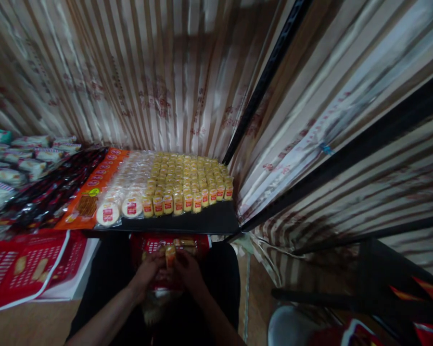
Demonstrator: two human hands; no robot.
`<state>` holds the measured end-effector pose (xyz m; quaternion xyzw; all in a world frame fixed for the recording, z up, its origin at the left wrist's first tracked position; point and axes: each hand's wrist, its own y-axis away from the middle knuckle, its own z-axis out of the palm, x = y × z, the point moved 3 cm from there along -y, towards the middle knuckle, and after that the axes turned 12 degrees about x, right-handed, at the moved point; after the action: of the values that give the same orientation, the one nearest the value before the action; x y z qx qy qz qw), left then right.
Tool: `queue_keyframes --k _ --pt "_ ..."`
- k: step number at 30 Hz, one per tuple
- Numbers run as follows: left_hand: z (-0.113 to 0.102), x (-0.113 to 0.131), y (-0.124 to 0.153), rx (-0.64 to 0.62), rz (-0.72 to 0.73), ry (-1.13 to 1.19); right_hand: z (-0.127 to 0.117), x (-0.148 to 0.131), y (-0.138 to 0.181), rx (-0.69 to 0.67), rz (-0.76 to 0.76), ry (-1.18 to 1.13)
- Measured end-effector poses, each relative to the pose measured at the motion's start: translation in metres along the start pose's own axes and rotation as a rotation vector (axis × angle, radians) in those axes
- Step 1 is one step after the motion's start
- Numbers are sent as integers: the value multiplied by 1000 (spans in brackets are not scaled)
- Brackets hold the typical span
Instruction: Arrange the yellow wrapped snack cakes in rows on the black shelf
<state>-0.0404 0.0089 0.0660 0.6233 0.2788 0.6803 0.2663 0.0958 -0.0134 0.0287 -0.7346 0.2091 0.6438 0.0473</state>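
Note:
Both my hands are low in the middle of the view, over my lap. My left hand [148,270] and my right hand [187,271] are closed together around a small yellow wrapped snack pack [170,254] that stands upright between them. Just behind them sits a red box [198,244] holding more such packs. Above it a black shelf [209,222] carries rows of several yellow snack packs [187,180] and round white packaged cakes [124,202].
An orange snack packet [90,199] and dark wrapped goods [54,192] lie left on the shelf, with pale packets [25,161] farther left. A red carton [29,266] stands at the lower left. Striped curtain [147,72] hangs behind; black shelf rails [346,154] run right.

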Motion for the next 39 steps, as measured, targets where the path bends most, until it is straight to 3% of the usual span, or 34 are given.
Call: queue_keyframes --k 4,8,11,15,19,21,28,39 --pt "26 26 6 -56 79 -99 -34 -27 -7 4 -52 -32" --pt "61 53 7 -201 208 -227 -63 -53 -17 35 -56 -105" --pt "89 69 2 -226 320 -281 -78 -63 -29 88 -36 -155" --pt "124 84 -8 -176 483 -355 -92 -64 -44 240 -72 -104" --pt "152 93 -21 -110 601 -378 -103 -65 -52 482 -252 119" --pt "163 95 -29 -80 626 -378 -107 -69 -54 540 -354 198" --pt "191 103 -54 4 738 -389 -109 -73 -72 540 -506 294" --pt "244 106 -64 46 824 -517 -122 -60 -100 683 -497 370"
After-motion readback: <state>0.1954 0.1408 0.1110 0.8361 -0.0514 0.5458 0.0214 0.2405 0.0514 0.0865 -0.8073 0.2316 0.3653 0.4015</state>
